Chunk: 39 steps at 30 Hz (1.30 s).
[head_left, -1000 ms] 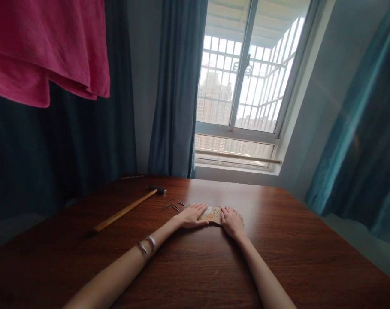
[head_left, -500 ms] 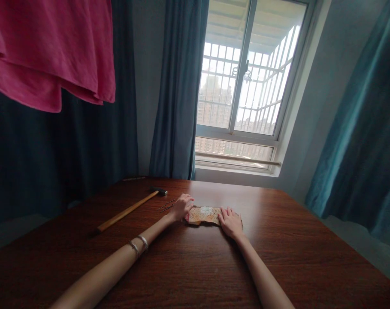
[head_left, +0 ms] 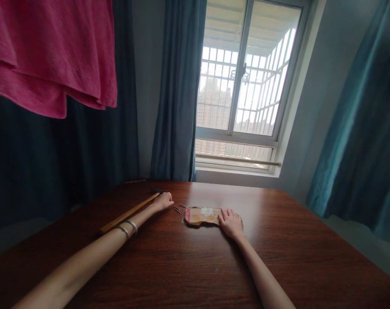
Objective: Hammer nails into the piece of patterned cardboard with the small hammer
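My right hand [head_left: 231, 222] lies flat with fingers spread on the right end of a small, speckled, light wooden board [head_left: 203, 215] on the dark wooden table [head_left: 195, 266]. My left hand [head_left: 164, 201] is out to the left of the board, fingers curled down on the table. It sits beside the hammer [head_left: 130, 212], close to the dark head end, and right by several loose nails [head_left: 177, 209]. Whatever is under its fingers is hidden. There are bracelets on my left wrist.
The hammer's long wooden handle runs diagonally toward the table's left edge. A pink cloth [head_left: 49, 51] hangs at the upper left. Blue curtains [head_left: 177, 90] frame a barred window [head_left: 243, 86] behind the table's far edge.
My left hand has left the board's left end and moved left to the nails and hammer head. The board's left part now shows. My right hand has stayed on the board.
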Each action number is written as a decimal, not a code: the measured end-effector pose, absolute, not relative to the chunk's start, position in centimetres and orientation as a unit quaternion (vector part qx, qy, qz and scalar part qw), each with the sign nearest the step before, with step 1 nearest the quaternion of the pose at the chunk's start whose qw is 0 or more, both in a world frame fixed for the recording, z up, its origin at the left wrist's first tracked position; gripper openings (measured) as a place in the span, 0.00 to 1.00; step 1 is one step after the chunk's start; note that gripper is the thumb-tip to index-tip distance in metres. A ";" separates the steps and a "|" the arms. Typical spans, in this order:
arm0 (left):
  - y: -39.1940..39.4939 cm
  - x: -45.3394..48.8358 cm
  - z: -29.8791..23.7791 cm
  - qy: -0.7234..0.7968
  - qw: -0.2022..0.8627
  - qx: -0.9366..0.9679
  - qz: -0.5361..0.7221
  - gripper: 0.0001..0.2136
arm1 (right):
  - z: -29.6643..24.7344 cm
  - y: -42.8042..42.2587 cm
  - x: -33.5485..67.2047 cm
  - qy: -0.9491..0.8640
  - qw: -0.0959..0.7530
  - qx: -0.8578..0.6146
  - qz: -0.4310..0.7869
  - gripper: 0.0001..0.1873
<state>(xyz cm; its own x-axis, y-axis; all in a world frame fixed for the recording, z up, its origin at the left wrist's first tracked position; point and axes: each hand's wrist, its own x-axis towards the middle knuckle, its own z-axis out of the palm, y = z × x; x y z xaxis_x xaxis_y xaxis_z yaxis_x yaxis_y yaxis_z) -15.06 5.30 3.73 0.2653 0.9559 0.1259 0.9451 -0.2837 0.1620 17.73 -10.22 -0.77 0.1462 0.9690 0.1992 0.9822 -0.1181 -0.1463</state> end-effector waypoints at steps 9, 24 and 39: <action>4.8 -14.6 4.0 0.582 -0.005 0.809 0.076 0.08 | -1.3 -10.0 17.8 -0.652 0.140 -0.744 -0.042 0.31; 3.2 -5.2 3.3 0.375 0.358 0.778 0.355 0.09 | -1.6 -9.6 18.0 -0.652 0.143 -0.743 -0.045 0.32; 1.3 -1.9 0.2 0.380 0.373 0.763 0.368 0.14 | -1.3 -9.7 18.0 -0.646 0.144 -0.748 -0.043 0.31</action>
<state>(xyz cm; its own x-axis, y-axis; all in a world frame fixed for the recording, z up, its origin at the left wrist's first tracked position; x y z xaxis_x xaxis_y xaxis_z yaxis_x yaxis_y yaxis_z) -1.87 1.28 0.18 0.4418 0.8530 0.2779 0.3051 -0.4341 0.8476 17.96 -9.71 -1.26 0.1611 0.9548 0.2497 0.9793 -0.1234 -0.1602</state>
